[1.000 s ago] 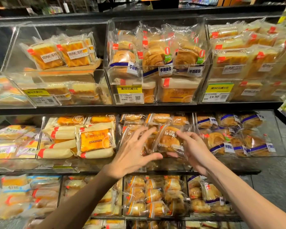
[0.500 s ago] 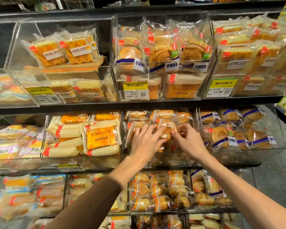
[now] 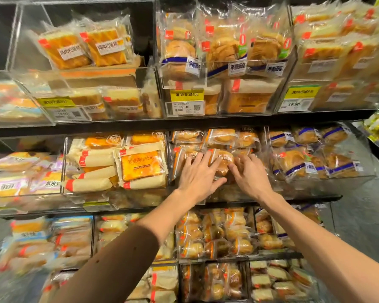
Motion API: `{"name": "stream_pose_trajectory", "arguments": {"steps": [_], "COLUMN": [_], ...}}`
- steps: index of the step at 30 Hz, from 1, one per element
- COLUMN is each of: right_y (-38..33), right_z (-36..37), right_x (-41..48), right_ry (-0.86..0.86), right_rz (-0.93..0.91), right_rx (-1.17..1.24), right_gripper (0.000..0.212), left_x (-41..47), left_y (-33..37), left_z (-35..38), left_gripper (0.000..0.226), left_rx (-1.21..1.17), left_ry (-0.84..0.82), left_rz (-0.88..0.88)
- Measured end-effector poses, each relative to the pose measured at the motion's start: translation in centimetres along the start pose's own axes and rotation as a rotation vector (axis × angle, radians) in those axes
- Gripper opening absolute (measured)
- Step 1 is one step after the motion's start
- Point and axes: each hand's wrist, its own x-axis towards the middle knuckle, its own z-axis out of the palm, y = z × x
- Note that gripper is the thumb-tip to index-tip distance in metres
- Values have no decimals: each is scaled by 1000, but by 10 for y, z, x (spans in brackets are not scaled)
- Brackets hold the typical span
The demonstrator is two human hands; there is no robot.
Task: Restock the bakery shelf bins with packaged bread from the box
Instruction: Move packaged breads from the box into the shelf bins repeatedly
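Now both hands are inside the middle clear bin [image 3: 239, 193] of the second shelf, on the packaged round bread [image 3: 224, 159] that lies on top of the other packs there, near the front of the bin. The left hand [image 3: 197, 177] lies flat on the left side of this pack. Its fingers [image 3: 202, 159] are nearly straight and spread apart, and its thumb points to the right under the pack's lower edge; they press on the wrapper and do not curl round it. The right hand [image 3: 251, 177] is at the right side of the same pack. Its fingers [image 3: 241, 162] are a little bent and their tips touch the wrapper, but whether they pinch it I cannot tell. The left arm wears a brown sleeve [image 3: 109, 265]; the right forearm is bare. Just left of this bin, an orange toast packet [image 3: 142, 165] stands among long white rolls. Above, a yellow price tag [image 3: 185, 101] shows 19.90.
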Motion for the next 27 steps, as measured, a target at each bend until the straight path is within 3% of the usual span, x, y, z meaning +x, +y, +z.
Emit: {"name": "stream_pose_trajectory", "arguments": {"steps": [5,9,14,16,21,27], "right_y": [-1,-34,-118,-159,-285,-429], "right_z": [-18,-34,-23,0,87,199], "right_x": [-1,-2,-22,-39,-110,-250], "right_ry": [75,136,-7,-115,-367,-552], "right_rz": [-89,-276,-592,-728,-1087,-1528], "right_rx": [53,95,110,141,92,-19], "right_gripper": [40,30,30,36,55,51], "left_x": [4,-5,-72,-124,-304,-552], "left_y": [-2,-18,-71,-100,-150,-164], "left_z": [-29,-69,-128,-144,-182,-211], "left_gripper": [58,36,17,14,19,31], "left_rx": [-245,-397,-352,-297,-93,137], "left_ry": [-63,34,126,150,-15,-116], "left_rz": [-116,-185,-282,-378,-831,-1243]}}
